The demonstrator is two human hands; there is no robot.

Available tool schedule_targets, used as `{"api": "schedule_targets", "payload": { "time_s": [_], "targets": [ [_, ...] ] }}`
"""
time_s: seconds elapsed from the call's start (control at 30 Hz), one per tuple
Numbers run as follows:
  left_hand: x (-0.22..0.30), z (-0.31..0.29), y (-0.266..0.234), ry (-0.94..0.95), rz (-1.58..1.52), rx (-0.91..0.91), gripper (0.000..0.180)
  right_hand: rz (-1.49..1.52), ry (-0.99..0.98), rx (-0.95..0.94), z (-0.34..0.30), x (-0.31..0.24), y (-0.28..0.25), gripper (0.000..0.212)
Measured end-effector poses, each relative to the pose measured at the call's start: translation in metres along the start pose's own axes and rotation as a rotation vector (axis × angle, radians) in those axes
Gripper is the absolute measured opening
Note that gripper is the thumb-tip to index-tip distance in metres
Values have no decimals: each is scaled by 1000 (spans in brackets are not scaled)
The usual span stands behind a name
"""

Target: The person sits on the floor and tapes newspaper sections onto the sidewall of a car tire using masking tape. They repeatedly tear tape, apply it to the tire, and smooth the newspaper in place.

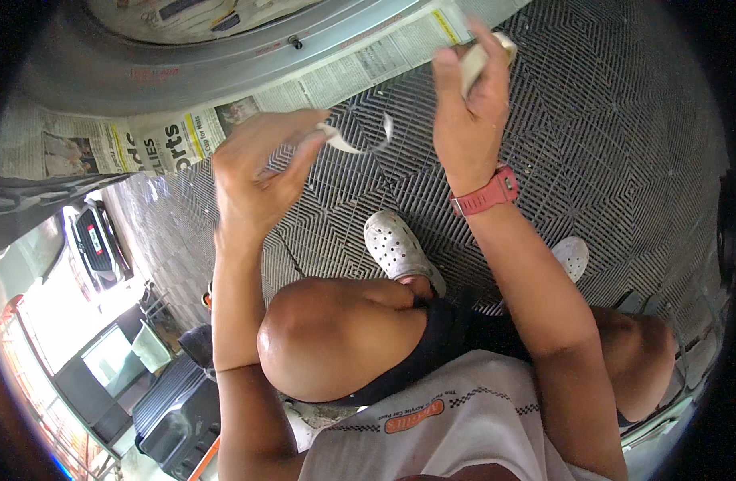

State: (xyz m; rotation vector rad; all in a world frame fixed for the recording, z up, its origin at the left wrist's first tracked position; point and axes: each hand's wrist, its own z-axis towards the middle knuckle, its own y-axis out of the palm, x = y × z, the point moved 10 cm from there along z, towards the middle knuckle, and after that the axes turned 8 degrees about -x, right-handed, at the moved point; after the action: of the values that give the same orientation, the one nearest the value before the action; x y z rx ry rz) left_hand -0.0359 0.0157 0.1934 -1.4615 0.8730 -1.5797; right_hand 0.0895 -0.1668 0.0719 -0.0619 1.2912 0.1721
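Observation:
My left hand (256, 180), slightly blurred, pinches one end of a thin whitish strip of masking tape (348, 146). The strip's other end curls up loose in the air. Farther right, my right hand (474, 128) is raised, with a roll of cream masking tape (473, 69) gripped between thumb and fingers. In front of both hands runs a grey car body panel (184, 76), curved and smooth. Newspaper sheets (336, 80) line its lower edge, overlapping in a band. My left hand is close to the paper; whether it touches is unclear.
Below the hands lies a dark ribbed tile floor (616, 120). My bent knee (328, 341) and a white perforated clog (396, 244) are under my arms. A black ridged case-like object (179, 409) stands at lower left, with a car's front grille (95, 240) beyond.

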Motion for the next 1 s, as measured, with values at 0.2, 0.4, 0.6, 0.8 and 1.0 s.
{"api": "schedule_targets", "payload": {
  "time_s": [0.2,0.4,0.6,0.8,1.0],
  "targets": [
    [-39,18,13,-88,-497,247,41,72,23,-620,17,-19,96,41],
    [-85,7,20,-143,-522,541,38,198,249,-763,29,15,133,45],
    [-114,1,20,-230,-674,766,22,-34,143,-711,42,21,159,34],
    [-88,21,13,-216,132,528,34,-243,4,-426,64,23,186,26],
    [-100,31,24,-392,307,283,70,-350,166,-319,64,28,206,25]
  ]
}}
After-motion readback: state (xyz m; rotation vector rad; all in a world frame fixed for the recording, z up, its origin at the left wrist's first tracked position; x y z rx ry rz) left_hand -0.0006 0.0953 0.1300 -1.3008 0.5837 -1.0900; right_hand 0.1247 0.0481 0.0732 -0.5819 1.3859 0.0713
